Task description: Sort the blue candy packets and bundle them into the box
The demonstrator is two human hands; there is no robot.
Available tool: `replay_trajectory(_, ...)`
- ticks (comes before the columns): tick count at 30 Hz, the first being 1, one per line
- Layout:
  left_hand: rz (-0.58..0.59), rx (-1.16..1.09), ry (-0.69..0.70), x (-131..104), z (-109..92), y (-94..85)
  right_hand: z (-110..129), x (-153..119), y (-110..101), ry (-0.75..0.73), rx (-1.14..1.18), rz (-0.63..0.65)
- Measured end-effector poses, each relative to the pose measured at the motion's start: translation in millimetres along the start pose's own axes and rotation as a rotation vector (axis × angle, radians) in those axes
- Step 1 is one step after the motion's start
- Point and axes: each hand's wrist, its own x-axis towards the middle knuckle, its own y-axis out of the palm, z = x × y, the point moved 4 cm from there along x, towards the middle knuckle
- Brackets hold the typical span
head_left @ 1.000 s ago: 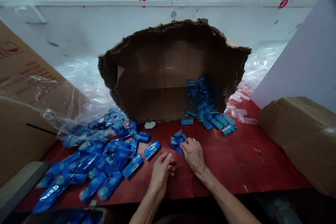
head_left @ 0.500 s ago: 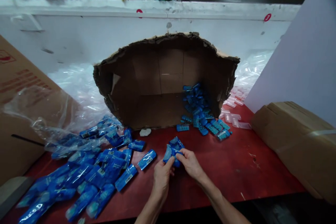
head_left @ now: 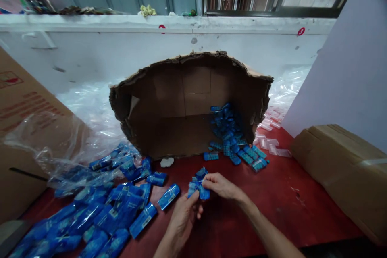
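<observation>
Between my hands, over the red table (head_left: 232, 213), is a crumpled blue packet (head_left: 199, 185). My left hand (head_left: 184, 213) pinches its lower left part between thumb and fingers. My right hand (head_left: 219, 184) grips its right side with closed fingertips. Left of my hands lie two blue wrapped packets, one (head_left: 168, 196) near my left fingers and another (head_left: 143, 220) lower down. A large heap of similar blue packets (head_left: 111, 213) spreads over the left of the table. Small blue pieces (head_left: 226, 125) lie in the right part of a torn cardboard box (head_left: 163, 137) and spill out in front.
Clear plastic film (head_left: 69, 133) lies over the heap beside a tall carton (head_left: 18, 129). A brown box (head_left: 338, 161) stands at the right. Small clear-pink pieces (head_left: 272, 145) lie behind it. A white scrap (head_left: 167, 163) sits before the torn box.
The camera view has tilted up slightly, so the scene sits lower. The blue packet has changed shape between my hands, and the fingers of my left hand have loosened a little.
</observation>
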Motion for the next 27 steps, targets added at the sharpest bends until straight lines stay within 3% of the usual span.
replay_trajectory(4,-0.115,-0.017,-0.042,-3,2,-7.6,-2,35,-24,0.037,-0.162,-0.12)
replay_trajectory(9,-0.159,-0.108,-0.079,-10,8,-9.5,-14,67,-23,0.141,-0.27,-0.169)
replay_trajectory(13,-0.2,-0.173,-0.111,-12,12,-13.8,-20,57,-29,0.153,-0.238,-0.22)
replay_trajectory(17,-0.229,-0.235,-0.132,-9,15,-16.6,-20,19,-45,0.139,-0.113,-0.278)
replay_trajectory(20,-0.232,-0.27,-0.143,-6,20,-15.9,-17,-15,-45,0.117,0.162,-0.249)
replay_trajectory(24,-0.215,-0.268,-0.143,-6,25,-12.0,-8,-45,-23,0.048,1.015,-0.14)
replay_trajectory(27,-0.184,-0.239,-0.121,-8,27,-9.2,-3,-51,-12,0.048,1.168,-0.13)
